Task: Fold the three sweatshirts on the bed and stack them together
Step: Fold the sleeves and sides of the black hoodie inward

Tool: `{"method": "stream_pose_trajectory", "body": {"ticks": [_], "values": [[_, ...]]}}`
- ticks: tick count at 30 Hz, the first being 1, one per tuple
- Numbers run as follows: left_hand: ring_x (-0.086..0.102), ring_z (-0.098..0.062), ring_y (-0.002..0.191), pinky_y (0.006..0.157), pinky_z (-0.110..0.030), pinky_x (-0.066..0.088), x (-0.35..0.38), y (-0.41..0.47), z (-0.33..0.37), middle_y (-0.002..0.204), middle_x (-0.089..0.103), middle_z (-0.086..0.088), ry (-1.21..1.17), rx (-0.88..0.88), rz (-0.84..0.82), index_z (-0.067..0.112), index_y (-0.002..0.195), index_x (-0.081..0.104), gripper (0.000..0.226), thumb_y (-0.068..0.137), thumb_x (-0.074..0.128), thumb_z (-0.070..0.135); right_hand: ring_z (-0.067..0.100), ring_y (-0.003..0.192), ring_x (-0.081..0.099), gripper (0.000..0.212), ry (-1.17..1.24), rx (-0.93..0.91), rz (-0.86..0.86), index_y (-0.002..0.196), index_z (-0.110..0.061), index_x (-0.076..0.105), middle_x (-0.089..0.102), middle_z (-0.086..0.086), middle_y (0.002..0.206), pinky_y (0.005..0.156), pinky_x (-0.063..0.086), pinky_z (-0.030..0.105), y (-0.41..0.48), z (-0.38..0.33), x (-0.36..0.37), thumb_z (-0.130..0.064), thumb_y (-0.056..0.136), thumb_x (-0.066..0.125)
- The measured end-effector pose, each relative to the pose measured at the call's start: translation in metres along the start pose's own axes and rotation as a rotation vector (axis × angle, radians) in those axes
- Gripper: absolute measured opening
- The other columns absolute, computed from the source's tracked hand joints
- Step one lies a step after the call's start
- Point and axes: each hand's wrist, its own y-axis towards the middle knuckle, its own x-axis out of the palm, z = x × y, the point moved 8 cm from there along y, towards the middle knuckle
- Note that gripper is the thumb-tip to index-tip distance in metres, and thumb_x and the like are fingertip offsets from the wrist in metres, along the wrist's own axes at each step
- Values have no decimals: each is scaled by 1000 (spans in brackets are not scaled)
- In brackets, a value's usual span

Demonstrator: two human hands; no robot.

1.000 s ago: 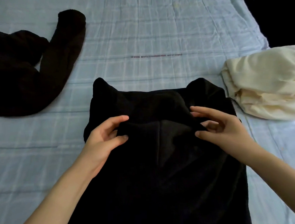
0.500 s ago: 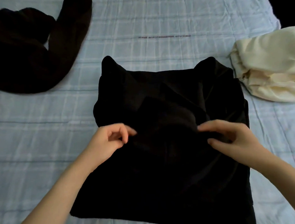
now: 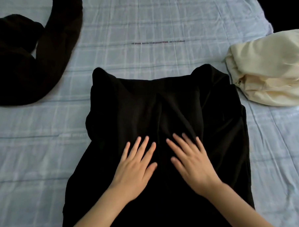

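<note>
A black sweatshirt [image 3: 145, 110] lies in the middle of the bed with its sides folded inward. My left hand [image 3: 135, 165] and my right hand [image 3: 190, 159] rest flat on its middle, side by side, fingers straight and spread. A second dark sweatshirt [image 3: 23, 58] lies loose at the far left, one sleeve curving up toward the top. A cream sweatshirt [image 3: 270, 73] sits bunched at the right, close to the black one's right shoulder.
The bed is covered by a pale blue checked sheet [image 3: 150, 27] with a line of small print across it. The bed's right edge [image 3: 268, 24] borders a dark area at the top right corner.
Both hands let go of the cloth they were pinching near the collar, drew back toward me and now lie flat on the sweatshirt. The folded-down flap lies flat.
</note>
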Motion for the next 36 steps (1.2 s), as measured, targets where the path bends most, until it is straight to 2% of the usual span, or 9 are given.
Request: {"method": "stream_pose_trajectory", "body": {"ticks": [2, 5, 8, 15, 20, 23, 25, 29, 36], "values": [[-14, -14, 151, 121, -37, -9, -3, 2, -10, 165, -7, 5, -145, 25, 58, 35, 156, 3, 67, 94, -3, 58, 8, 153, -6, 56, 82, -16, 6, 156, -45, -3, -3, -17, 166, 123, -11, 41, -6, 6, 4, -53, 105, 17], [26, -25, 143, 116, -39, 22, -71, 18, -43, 155, 31, -4, -275, 4, 487, 29, 146, 41, 50, 99, 38, 46, 13, 144, 31, 51, 250, 57, 395, 153, -39, 32, 34, -10, 157, 119, 21, 46, 11, 30, -56, -46, 103, 34], [35, -34, 129, 105, -41, 36, -119, 38, -102, 145, 32, -14, -345, -309, 741, 25, 141, 47, 52, 92, 62, 29, 31, 130, 38, 52, 177, 215, 519, 152, -36, 34, 35, 10, 154, 103, 39, 45, 50, 61, -96, -40, 101, 45], [33, -28, 141, 119, -50, 17, -133, 106, -136, 144, 51, -5, 40, -179, 619, 18, 132, 60, 39, 94, 60, 29, 6, 72, 49, 66, 381, 358, 308, 150, -43, 29, 39, 10, 131, 56, 35, 14, 131, 114, -79, -47, 93, 62], [22, -23, 144, 116, -38, 24, -102, 102, -162, 152, 38, -3, -304, -300, 573, 18, 137, 56, 46, 93, 64, 30, -3, 73, 39, 73, 386, 363, 344, 146, -44, 36, 46, 12, 116, 61, 26, 7, 137, 124, -75, -47, 84, 73], [36, -33, 115, 98, -42, 41, -100, 84, -155, 134, 38, -14, -173, -488, 717, 26, 136, 54, 54, 86, 72, 35, 0, 72, 42, 72, 372, 356, 352, 146, -41, 40, 51, 9, 103, 62, 29, 10, 138, 125, -78, -48, 82, 73], [35, -30, 104, 92, -37, 42, -89, 80, -155, 123, 35, -15, -348, -615, 714, 34, 140, 48, 61, 84, 73, 40, 11, 76, 51, 72, 369, 342, 350, 144, -39, 42, 56, 5, 93, 67, 36, 19, 138, 126, -79, -48, 81, 74], [49, -16, 98, 92, -27, 45, -81, 95, -159, 114, 43, 0, -741, -495, 600, 37, 148, 37, 76, 83, 75, 28, 0, 75, 54, 68, 515, 335, 375, 136, -45, 50, 55, -17, 85, 66, 35, 10, 136, 131, -82, -38, 77, 82], [58, 4, 92, 78, 1, 42, -145, 111, -188, 111, 56, 14, -817, -313, 751, 32, 142, 48, 76, 78, 81, 12, -2, 79, 52, 52, 720, 279, 649, 118, -40, 65, 60, -18, 93, 74, 42, 10, 147, 149, -126, -26, 74, 86]]}}
